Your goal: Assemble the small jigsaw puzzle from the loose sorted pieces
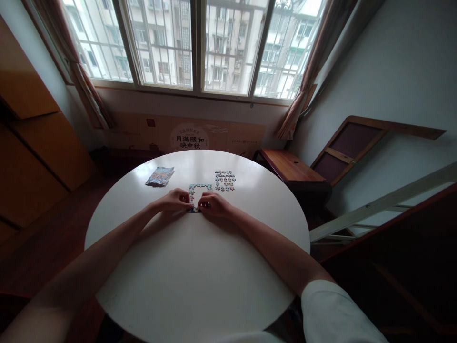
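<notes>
Jigsaw frame (200,185) sits on the white table (200,281), upper middle, in front of the person. Top and left edges show; most of the right side is behind the right hand, so can't confirm that run. Inside looks bare except down by the near edge.

Left hand (177,199): fingers bent, thumb and fingertips at the near-left corner. Right hand (215,205): fingers curled in, tips over the near edge, just beside the left's. Both partly closed; can't tell if either pinches a piece, too small.

Loose pieces (225,180) laid out in rows just beyond and right of the frame. Printed packet (160,176) lies flat to the left, well apart.

My read: step in hand is fitting pieces along the near edge. Next move calls for lining up tabs, pressing flat, left hand steadying the corner so the thin border doesn't skew.
</notes>
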Demonstrator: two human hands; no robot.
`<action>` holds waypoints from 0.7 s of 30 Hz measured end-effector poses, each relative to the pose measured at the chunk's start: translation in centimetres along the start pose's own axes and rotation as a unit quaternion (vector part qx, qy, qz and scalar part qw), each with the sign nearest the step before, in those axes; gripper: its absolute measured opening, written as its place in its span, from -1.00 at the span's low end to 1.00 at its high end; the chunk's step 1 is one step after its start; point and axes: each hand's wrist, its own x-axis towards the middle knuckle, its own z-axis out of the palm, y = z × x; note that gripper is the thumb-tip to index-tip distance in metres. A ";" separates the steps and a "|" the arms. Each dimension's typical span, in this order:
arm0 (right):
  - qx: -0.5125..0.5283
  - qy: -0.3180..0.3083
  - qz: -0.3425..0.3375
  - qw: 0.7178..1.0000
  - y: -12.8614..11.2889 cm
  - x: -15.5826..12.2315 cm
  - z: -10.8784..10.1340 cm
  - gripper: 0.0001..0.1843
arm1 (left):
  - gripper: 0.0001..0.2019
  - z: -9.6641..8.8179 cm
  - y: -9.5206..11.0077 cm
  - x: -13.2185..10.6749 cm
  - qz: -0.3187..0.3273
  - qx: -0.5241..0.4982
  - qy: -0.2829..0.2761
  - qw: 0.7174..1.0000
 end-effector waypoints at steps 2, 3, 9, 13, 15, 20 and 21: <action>0.000 -0.002 0.003 1.000 -0.1 0.0 -0.1 -0.91 | -0.63 0.0 -0.1 0.0 -0.001 0.003 -0.001 1.000; 0.000 -0.003 0.006 1.000 -0.1 0.0 -0.1 -0.92 | -0.63 0.0 -0.1 0.0 -0.002 0.003 -0.001 1.000; 0.009 -0.007 0.009 1.000 -0.2 0.0 -0.1 -0.91 | -0.62 0.0 0.0 -0.1 -0.004 0.003 0.006 1.000; 0.010 -0.006 0.011 1.000 -0.1 0.0 -0.1 -0.91 | -0.62 0.0 0.2 -0.1 -0.004 0.004 0.006 1.000; 0.006 -0.006 0.009 1.000 -0.1 0.0 0.0 -0.91 | -0.62 0.0 0.2 -0.1 -0.003 0.004 0.013 1.000; -0.002 -0.003 0.002 1.000 0.0 0.1 0.0 -0.92 | -0.62 0.0 0.6 -0.1 -0.006 0.025 0.012 1.000; -0.003 -0.003 0.001 1.000 0.0 0.1 0.0 -0.92 | -0.62 0.0 0.6 -0.2 -0.007 0.028 0.010 1.000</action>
